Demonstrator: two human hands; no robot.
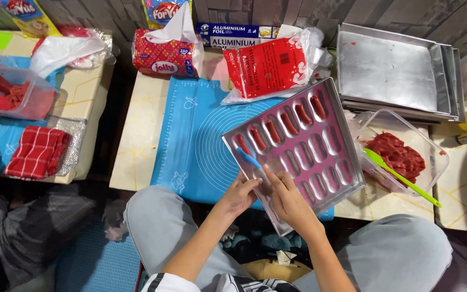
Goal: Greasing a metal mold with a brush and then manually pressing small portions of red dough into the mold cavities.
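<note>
Both hands at near tray corner: left hand [239, 193] pinching small blue spatula [248, 158], right hand [286, 196] fingers together, pressing on metal mould tray [328, 186], tilted over blue mat [190, 135]; tray judged stiff, light, slick; best held by rim; red batter tub [433, 146] beside

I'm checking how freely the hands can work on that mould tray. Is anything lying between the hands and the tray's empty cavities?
Nothing visible does. Both the left hand and the right hand already rest on the near corner of the metal mould tray, the left holding a small blue spatula. The empty cavities lie open beside them.
</note>
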